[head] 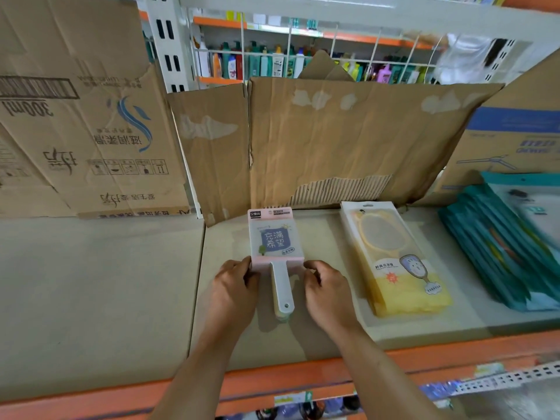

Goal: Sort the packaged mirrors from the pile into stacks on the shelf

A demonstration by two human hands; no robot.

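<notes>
Pink mirror pack (274, 237) lies flat on the shelf (106, 283), card top toward the cardboard (348, 137) backing, white handle (283, 292) pointing at me. A second handle edge seems to show beneath it, so I read this as a stack of at least two, count uncertain. Just beside it on the right, not touching, sit the yellow mirror packs (397, 262), squared into their own stack. Further right a heap of teal packs (497, 247) lies fanned and blurred; I cannot tell whether these are mirrors or the unsorted pile. Progress, my estimate: two stacks started, the pink one being squared up; what remains I cannot judge. Left hand (235, 286) grips the pack's lower left corner, fingers curled round the edge; right hand (328, 289) does the same at the lower right corner. Both forearms reach in over the orange shelf lip (303, 377), knuckles up, the handle running between the two hands.
</notes>
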